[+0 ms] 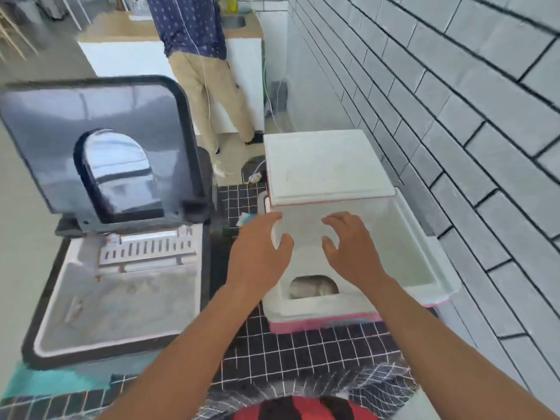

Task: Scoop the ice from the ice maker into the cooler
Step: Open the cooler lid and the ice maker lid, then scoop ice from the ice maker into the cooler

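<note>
Hands (303,250) over cooler (424,268), ice maker (121,298) open

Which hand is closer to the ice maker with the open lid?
The left hand. It hovers over the white foam cooler's left edge, just right of the ice maker. The right hand is farther right, over the cooler's middle. Both are open and empty.

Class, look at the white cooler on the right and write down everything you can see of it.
The cooler is a white box that looks like foam, with pink tape at its lower edge. It stands on the dark tiled floor beside the white brick wall. Its lid is slid back, covering the far part and leaving the near part open. A little ice lies at the bottom. The left hand and right hand hover over the opening, fingers spread, holding nothing.
</note>
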